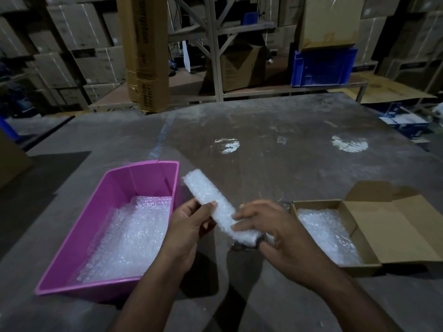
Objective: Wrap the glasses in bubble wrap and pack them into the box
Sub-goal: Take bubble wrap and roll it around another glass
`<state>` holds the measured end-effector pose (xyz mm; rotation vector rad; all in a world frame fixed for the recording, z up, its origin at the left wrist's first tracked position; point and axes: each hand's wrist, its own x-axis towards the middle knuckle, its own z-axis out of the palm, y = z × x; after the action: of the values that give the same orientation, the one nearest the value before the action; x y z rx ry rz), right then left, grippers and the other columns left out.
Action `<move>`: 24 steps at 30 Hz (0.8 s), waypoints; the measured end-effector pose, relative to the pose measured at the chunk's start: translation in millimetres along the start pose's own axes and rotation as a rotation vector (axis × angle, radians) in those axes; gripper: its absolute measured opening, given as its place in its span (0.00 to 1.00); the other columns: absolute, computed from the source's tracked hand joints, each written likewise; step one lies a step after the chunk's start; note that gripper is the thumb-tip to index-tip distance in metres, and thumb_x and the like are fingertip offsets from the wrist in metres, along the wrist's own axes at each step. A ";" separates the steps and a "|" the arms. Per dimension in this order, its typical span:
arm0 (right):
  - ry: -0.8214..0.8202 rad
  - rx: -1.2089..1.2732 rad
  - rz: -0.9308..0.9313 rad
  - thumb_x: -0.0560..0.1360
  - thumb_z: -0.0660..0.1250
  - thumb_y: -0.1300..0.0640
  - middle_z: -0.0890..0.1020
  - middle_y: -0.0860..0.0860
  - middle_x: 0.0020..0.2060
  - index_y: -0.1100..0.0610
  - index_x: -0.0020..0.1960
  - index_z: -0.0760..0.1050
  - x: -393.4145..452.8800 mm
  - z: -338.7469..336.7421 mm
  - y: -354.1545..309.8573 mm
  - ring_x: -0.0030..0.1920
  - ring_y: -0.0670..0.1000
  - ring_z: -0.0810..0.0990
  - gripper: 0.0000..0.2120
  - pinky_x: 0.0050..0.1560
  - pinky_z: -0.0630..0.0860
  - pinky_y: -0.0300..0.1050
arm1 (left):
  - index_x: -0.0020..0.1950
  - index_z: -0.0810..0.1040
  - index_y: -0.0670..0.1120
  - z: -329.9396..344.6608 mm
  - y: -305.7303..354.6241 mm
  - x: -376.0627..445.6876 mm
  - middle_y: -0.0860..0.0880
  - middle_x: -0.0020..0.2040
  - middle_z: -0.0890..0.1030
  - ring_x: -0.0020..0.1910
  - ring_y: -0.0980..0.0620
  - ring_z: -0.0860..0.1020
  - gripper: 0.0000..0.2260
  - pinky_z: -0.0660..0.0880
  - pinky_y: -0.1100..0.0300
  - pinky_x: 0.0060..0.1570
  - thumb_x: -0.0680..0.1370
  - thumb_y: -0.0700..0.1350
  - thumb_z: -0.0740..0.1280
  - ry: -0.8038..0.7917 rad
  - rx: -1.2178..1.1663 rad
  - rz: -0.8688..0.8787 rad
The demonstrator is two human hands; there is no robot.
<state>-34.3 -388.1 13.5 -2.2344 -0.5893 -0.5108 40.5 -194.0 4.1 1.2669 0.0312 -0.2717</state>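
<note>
**Rolling bubble wrap round a glass near the desk's front edge**

Holding the bubble-wrap roll (217, 207) above the desk (275, 144), the left hand (189, 224) pinches its middle while the right hand (266, 226) curls over its near end, where something dark shows. The glass inside is probably fragile; the wrap is soft and springy, so a grip across the padded middle looks safest. The cardboard box (354, 238) sits open towards the right edge, the pink bin (153, 176) towards the left.
</note>
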 end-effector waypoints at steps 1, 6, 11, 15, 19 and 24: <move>0.027 0.068 0.022 0.69 0.68 0.71 0.82 0.43 0.57 0.52 0.57 0.84 0.1 -0.9 -0.5 0.62 0.44 0.77 0.22 0.62 0.73 0.40 | 0.57 0.83 0.40 0.0 -0.9 -0.8 0.42 0.51 0.87 0.45 0.50 0.84 0.08 0.79 0.55 0.52 0.78 0.37 0.69 -0.009 0.049 0.021; 0.010 0.388 0.316 0.82 0.64 0.53 0.80 0.39 0.60 0.42 0.69 0.73 1.2 -3.2 -10.3 0.60 0.41 0.79 0.16 0.55 0.74 0.32 | 0.60 0.81 0.37 7.8 -4.6 -5.6 0.42 0.52 0.86 0.43 0.53 0.84 0.12 0.81 0.61 0.45 0.78 0.34 0.69 -0.068 0.069 0.094; 0.069 0.495 0.424 0.80 0.67 0.51 0.85 0.46 0.49 0.38 0.65 0.67 10.7 7.3 -10.0 0.47 0.48 0.85 0.17 0.49 0.82 0.54 | 0.60 0.82 0.38 11.0 -6.2 -7.7 0.40 0.56 0.86 0.54 0.44 0.85 0.12 0.82 0.55 0.51 0.76 0.37 0.71 -0.163 0.121 0.152; 0.193 0.369 0.378 0.75 0.75 0.57 0.80 0.55 0.51 0.42 0.54 0.74 15.1 8.9 -5.4 0.44 0.51 0.81 0.15 0.45 0.81 0.52 | 0.56 0.83 0.39 11.3 -4.5 -8.8 0.38 0.55 0.85 0.53 0.43 0.83 0.15 0.81 0.52 0.53 0.72 0.42 0.76 -0.205 0.122 0.172; 0.118 0.219 0.198 0.75 0.74 0.52 0.76 0.42 0.59 0.51 0.56 0.82 12.6 4.1 -3.4 0.58 0.47 0.79 0.10 0.53 0.73 0.34 | 0.59 0.82 0.39 12.5 -2.2 -9.3 0.39 0.55 0.86 0.51 0.46 0.84 0.14 0.81 0.58 0.47 0.74 0.38 0.72 -0.212 0.055 0.130; -0.026 -0.028 0.111 0.72 0.76 0.51 0.76 0.38 0.63 0.48 0.66 0.78 7.2 3.4 2.0 0.65 0.44 0.74 0.22 0.63 0.68 0.33 | 0.61 0.81 0.42 9.7 -0.4 -8.0 0.43 0.55 0.86 0.50 0.50 0.84 0.14 0.81 0.60 0.45 0.75 0.37 0.70 -0.208 0.016 0.095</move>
<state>-26.6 -385.0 14.0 -2.2888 -0.4705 -0.4370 31.5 -201.8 8.0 1.2467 -0.2089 -0.3208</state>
